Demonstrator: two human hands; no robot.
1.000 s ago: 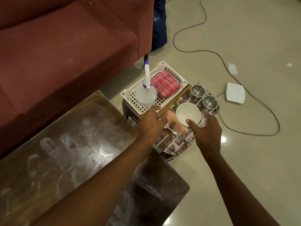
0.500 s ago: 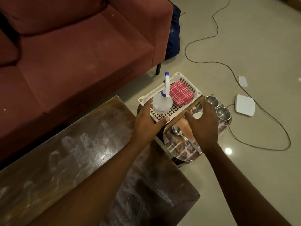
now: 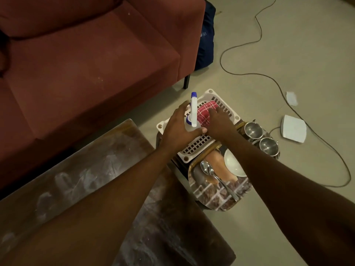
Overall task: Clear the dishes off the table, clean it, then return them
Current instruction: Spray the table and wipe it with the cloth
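The dusty brown table (image 3: 92,175) fills the lower left. Beside it, a white slotted basket (image 3: 197,145) holds a spray bottle (image 3: 194,109) with a blue-tipped white head and a red checked cloth (image 3: 206,112). My left hand (image 3: 179,129) is wrapped around the bottle's body. My right hand (image 3: 219,120) lies on the cloth, fingers over it. A patterned tray (image 3: 221,192) next to the basket carries a white bowl (image 3: 232,164), a spoon (image 3: 215,177) and two steel cups (image 3: 252,129) (image 3: 268,145); my right forearm hides part of the bowl.
A maroon sofa (image 3: 86,54) stands behind the table, with a dark blue bag (image 3: 206,35) at its end. A black cable (image 3: 269,77) snakes over the floor to a white box (image 3: 293,128). A white scrap (image 3: 292,98) lies nearby.
My right hand has left the bowl on the tray and moved onto the red cloth. My left hand has moved from the basket's edge onto the spray bottle.
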